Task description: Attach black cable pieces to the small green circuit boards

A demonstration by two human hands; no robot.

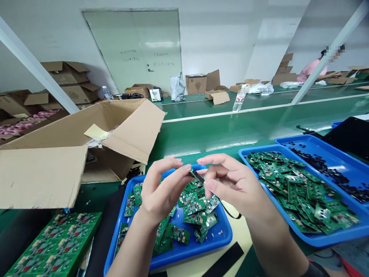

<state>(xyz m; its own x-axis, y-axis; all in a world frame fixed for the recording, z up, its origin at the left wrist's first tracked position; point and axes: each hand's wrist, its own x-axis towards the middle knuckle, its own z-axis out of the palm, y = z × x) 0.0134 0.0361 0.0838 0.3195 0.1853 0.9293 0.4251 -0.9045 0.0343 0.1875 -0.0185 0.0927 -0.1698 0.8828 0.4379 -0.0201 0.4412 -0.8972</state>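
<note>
Above a blue tray of loose circuit boards, my two hands meet over a small piece. My left hand pinches a small green circuit board, seen nearly edge-on, between thumb and fingertips. My right hand has its thumb and bent fingers closed at the end of a small black strip lying against that board; its index finger reaches over the top. The fingers hide most of both pieces. Under the hands lie several green boards and small pale bits in the tray.
At right stand a blue tray heaped with boards and another blue tray with small black parts. Panels of joined boards lie at lower left, an open carton behind them. A black strip lies in front. A person sits far right.
</note>
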